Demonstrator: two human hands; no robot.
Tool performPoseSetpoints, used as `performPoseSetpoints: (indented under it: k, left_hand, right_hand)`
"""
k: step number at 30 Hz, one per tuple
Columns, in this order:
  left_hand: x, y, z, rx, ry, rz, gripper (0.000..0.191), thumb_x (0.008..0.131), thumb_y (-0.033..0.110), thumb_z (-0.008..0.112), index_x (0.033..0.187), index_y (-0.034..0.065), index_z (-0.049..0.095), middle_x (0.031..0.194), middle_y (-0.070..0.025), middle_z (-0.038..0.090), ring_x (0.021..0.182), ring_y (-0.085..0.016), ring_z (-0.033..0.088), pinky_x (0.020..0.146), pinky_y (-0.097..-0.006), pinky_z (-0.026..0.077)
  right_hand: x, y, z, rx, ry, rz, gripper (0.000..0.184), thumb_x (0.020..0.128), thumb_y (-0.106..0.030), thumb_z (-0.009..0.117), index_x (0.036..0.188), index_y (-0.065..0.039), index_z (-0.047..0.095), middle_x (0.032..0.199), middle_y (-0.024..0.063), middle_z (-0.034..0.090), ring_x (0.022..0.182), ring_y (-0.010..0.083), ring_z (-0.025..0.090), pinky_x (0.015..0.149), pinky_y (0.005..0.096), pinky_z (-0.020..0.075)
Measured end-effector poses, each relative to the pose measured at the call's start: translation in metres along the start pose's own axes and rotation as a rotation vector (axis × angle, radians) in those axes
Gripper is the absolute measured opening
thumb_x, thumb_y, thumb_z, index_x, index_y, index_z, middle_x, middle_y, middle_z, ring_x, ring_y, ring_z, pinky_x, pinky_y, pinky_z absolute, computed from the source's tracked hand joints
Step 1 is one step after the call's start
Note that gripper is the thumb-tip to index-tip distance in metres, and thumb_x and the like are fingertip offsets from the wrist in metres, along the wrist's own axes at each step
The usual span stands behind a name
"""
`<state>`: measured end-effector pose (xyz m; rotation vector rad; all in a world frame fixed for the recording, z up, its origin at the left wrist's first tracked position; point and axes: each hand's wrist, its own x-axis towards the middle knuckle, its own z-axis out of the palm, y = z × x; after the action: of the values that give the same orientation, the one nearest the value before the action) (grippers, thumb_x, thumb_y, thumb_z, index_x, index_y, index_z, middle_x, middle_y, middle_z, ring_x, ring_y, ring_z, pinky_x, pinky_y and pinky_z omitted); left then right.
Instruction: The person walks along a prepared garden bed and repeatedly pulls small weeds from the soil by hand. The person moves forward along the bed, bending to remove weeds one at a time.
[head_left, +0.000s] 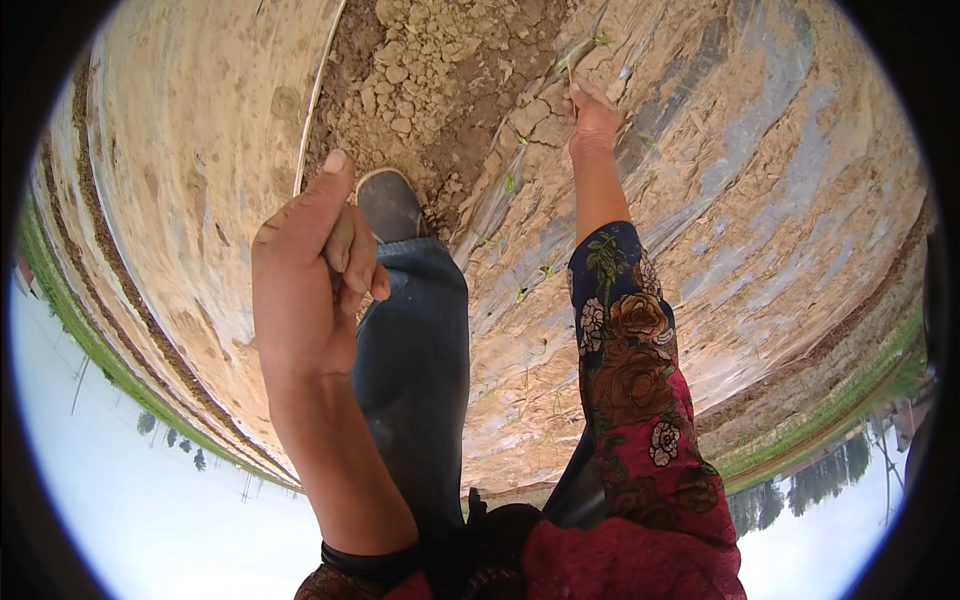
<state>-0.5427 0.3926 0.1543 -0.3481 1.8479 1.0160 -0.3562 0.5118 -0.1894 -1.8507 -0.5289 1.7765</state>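
Observation:
My left hand is raised above my leg and shoe, with the thumb extended and the fingers curled in. Nothing shows in it, but the curled fingers hide part of the palm. Farther out, my right hand reaches low to a bed covered with plastic film and soil. Its fingertips pinch a thin pale stick or stem, beside a small green seedling at the film's edge. Other small seedlings come up through the film along the same line.
Loose, cloddy soil fills the furrow ahead of my dark shoe. On the left lies another film-covered bed with a pale edge. More small plants stand near my trouser leg. Grass and trees line the field's rim.

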Motion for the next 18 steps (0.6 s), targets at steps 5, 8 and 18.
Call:
performPoseSetpoints:
  k: [5, 8, 18]
  left_hand:
    - [0.000, -0.004, 0.000, -0.013, -0.018, 0.023, 0.052, 0.095, 0.032, 0.057, 0.051, 0.0166, 0.035, 0.043, 0.0007, 0.033, 0.036, -0.009, 0.031, 0.041, -0.0245, 0.037]
    - [-0.001, -0.007, 0.002, -0.016, -0.002, 0.013, 0.052, 0.094, 0.032, 0.059, 0.051, 0.0157, 0.036, 0.043, 0.0006, 0.034, 0.036, -0.009, 0.032, 0.040, -0.0236, 0.037]
    - [-0.006, -0.015, 0.018, 0.043, -0.036, 0.027, 0.051, 0.094, 0.032, 0.059, 0.051, 0.0154, 0.037, 0.043, 0.0007, 0.034, 0.036, -0.008, 0.031, 0.040, -0.0235, 0.036]
  right_hand:
    - [0.021, -0.021, -0.029, -0.379, -0.193, -0.259, 0.019, 0.083, -0.001, 0.067, 0.099, -0.004, 0.075, 0.096, 0.0089, 0.071, 0.075, 0.0153, 0.063, 0.065, 0.0266, 0.0500]
    - [0.030, -0.035, -0.037, -0.584, -0.304, -0.344, 0.020, 0.080, -0.002, 0.069, 0.098, -0.009, 0.077, 0.097, 0.0047, 0.072, 0.081, 0.0150, 0.063, 0.073, 0.0283, 0.0523]
    - [0.022, -0.053, -0.049, -1.131, -0.392, -0.405, 0.022, 0.086, -0.015, 0.061, 0.099, -0.024, 0.077, 0.104, 0.0080, 0.072, 0.085, 0.0236, 0.067, 0.080, 0.0331, 0.0534]
